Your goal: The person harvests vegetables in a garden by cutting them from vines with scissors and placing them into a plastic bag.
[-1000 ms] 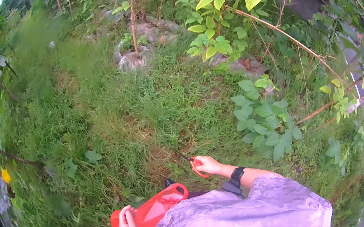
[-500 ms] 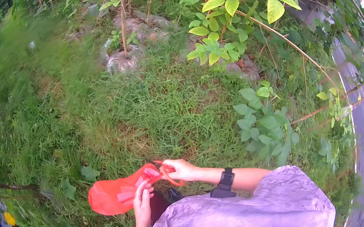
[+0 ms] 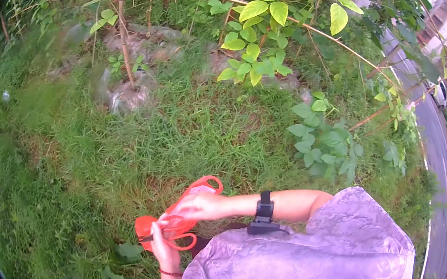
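A thin red plastic bag [image 3: 144,226] is bunched up between my two hands, low in the head view. My right hand [image 3: 204,206] is closed on its upper part, and a red loop rises above the knuckles. My left hand [image 3: 165,251] has its fingers closed round a pair of red-handled scissors [image 3: 194,240] against the bag. A short dark blade shows to the left of those fingers and a handle loop to their right. The folds of the bag partly hide the fingertips of both hands.
Grass [image 3: 196,120] covers the ground ahead. A thin trunk [image 3: 125,43] rises from plastic-covered soil [image 3: 130,96]. A long bent branch [image 3: 331,41] arches across at the upper right, above a leafy plant [image 3: 326,137]. A road [image 3: 433,163] and buildings lie far right.
The scissors have passed from my right hand to my left. My right hand has moved up onto the bag, which is now gathered instead of hanging out to the left.
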Action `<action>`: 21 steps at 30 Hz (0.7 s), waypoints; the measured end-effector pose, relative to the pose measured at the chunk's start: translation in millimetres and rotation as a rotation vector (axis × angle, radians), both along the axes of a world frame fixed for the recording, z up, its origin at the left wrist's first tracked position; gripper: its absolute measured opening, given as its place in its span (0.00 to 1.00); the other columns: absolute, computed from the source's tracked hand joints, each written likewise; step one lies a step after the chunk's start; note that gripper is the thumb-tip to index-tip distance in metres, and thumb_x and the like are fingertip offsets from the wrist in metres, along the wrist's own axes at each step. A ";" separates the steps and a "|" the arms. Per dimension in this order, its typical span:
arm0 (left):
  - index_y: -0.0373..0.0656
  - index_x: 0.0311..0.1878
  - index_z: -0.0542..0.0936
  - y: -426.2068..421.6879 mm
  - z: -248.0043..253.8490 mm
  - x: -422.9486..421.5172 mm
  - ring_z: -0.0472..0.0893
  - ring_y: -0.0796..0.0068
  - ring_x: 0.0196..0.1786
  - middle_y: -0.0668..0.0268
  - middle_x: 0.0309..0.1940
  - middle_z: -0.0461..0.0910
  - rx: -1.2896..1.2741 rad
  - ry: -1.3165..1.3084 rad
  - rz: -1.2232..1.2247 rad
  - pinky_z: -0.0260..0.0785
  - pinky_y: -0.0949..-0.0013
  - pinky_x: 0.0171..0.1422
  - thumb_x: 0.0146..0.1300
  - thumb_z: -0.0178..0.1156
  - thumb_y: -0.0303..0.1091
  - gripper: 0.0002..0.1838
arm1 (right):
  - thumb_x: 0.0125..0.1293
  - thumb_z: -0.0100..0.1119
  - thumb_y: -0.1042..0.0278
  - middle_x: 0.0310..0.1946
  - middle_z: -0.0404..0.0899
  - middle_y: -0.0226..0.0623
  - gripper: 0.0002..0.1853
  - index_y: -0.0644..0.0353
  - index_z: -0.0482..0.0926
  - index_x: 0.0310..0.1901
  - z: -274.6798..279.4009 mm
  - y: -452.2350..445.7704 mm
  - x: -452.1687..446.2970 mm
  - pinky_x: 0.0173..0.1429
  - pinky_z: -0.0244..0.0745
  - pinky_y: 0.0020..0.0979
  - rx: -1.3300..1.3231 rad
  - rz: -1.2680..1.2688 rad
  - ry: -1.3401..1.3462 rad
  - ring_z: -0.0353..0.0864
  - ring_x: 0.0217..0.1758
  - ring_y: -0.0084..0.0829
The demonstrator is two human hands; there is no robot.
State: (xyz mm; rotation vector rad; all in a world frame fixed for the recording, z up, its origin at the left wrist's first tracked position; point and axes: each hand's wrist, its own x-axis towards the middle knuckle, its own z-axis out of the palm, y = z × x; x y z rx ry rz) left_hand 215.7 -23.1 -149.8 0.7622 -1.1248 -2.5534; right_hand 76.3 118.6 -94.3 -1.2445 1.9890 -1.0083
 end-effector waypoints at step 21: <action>0.38 0.48 0.71 -38.0 -27.2 -139.1 0.74 0.69 0.47 0.61 0.48 0.72 0.096 -0.175 0.164 0.69 0.66 0.51 0.65 0.43 0.52 0.24 | 0.55 0.57 0.66 0.34 0.79 0.35 0.09 0.58 0.78 0.37 75.7 98.8 -351.7 0.44 0.72 0.27 -0.109 -0.692 0.377 0.78 0.38 0.27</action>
